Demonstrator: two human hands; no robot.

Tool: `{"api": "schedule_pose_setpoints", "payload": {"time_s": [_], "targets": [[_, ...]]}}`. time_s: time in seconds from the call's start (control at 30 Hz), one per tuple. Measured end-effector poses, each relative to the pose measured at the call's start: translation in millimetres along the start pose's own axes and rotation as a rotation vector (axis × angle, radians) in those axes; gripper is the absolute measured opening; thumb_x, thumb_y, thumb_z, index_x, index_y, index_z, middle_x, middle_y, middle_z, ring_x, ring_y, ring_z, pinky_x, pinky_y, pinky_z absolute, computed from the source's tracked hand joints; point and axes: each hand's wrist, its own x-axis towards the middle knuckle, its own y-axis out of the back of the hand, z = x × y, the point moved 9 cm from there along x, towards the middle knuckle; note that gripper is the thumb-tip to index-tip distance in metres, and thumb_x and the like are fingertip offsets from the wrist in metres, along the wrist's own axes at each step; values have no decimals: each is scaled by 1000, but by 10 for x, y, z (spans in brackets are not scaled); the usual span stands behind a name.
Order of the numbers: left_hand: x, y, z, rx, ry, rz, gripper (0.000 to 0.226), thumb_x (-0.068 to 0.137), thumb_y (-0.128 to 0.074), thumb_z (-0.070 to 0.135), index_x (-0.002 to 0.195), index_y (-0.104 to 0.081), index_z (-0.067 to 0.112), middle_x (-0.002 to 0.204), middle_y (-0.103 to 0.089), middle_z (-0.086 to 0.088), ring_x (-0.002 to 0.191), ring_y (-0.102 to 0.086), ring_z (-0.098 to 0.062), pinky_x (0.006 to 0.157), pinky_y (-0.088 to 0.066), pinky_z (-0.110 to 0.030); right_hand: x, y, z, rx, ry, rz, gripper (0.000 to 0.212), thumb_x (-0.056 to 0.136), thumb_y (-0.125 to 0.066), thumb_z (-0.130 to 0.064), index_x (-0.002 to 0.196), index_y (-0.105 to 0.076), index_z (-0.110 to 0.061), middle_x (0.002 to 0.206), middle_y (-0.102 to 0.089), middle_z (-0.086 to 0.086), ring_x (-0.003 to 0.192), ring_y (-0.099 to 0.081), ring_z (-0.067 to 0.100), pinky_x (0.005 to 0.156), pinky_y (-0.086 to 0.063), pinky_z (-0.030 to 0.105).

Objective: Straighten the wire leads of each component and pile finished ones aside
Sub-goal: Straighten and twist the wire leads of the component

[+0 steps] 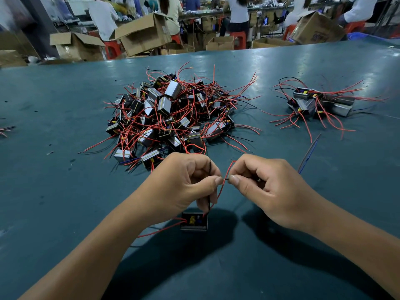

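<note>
Hidden parts: the stretch of black wire [209,169] inside the left hand [184,185] is covered by the curled fingers; the far end of it inside the right hand [266,187] cannot be made out. The top edge of the component [194,221] is partly overlapped by the left fingertips.
Cut off: a few red leads at the left edge of the table [65,105] are seen only in part.
Hard to make out: single pieces in the big pile [171,113] are lost in the tangle of red wires; the people and cardboard boxes [142,33] behind the table are blurred.
Component in hand: a small dark block with a metal band, yellow and blue spots on its face, hung just under the left hand, near the front of the table and above its own shadow.
Its leads: a red wire [225,180] is curved up between the two hands; more red leads are trailed out to the left of the block.
Left hand: fingers curled, the black wire pinched between thumb and forefinger.
Right hand: fingers curled, the same black wire pinched at thumb tip, close to the left thumb.
Small pile [320,102]: set well apart at the right.
Loose wire [308,154]: a blue strand lying near the right hand.
</note>
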Motion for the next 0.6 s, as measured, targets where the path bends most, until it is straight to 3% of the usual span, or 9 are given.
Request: {"api": "schedule_pose_setpoints", "payload": {"time_s": [0.33, 0.5, 0.6], "targets": [[-7, -38, 5, 60, -43, 15, 12, 96, -61, 0, 85, -63, 3, 63, -69, -4, 51, -64, -21, 53, -54, -35, -8, -6, 37, 73, -37, 24, 13, 90, -62, -26, 79, -59, -19, 51, -31, -10, 47, -24, 7, 48, -21, 16], [-12, -30, -23, 37, -40, -15, 12, 96, -60, 0, 85, -63, 2, 63, -69, -5, 50, -64, -18, 52, -52, -24, -19, 3, 5, 54, -17, 21, 14, 90, -62, -24, 77, -58, -21, 50, -31, -12, 46, -24, 7, 48, -22, 14], [-11, 163, -43, 42, -55, 69, 17, 96, -59, -5, 82, -63, 4, 62, -68, -8, 48, -61, -17, 50, -50, -22, -34, 149, 86, 110, -66, 96, 13, 88, -61, -22, 75, -59, -21, 52, -32, -11, 47, -25, 4, 48, -24, 11]]}}
